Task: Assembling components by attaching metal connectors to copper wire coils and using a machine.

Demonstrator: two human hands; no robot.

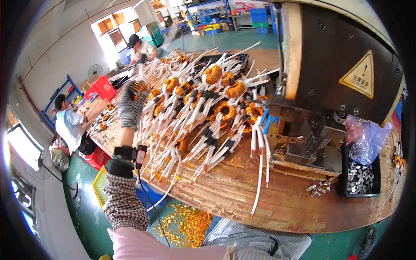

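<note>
Stretching around the dark metal press (331, 52), a scuffed wooden table (286, 208) stands on green floor (89, 221). On the press sits a yellow warning triangle (358, 79) with dark print. Left of the press heap copper-wound rings (212, 74) with stiff white leads (259, 182); farther left, the knit-gloved left hand (132, 102) curls around one wound ring (139, 88). The right hand (368, 244), low right of the press, is too blurred to tell.

Coil (140, 88) partly hidden in left hand (131, 104)
</note>
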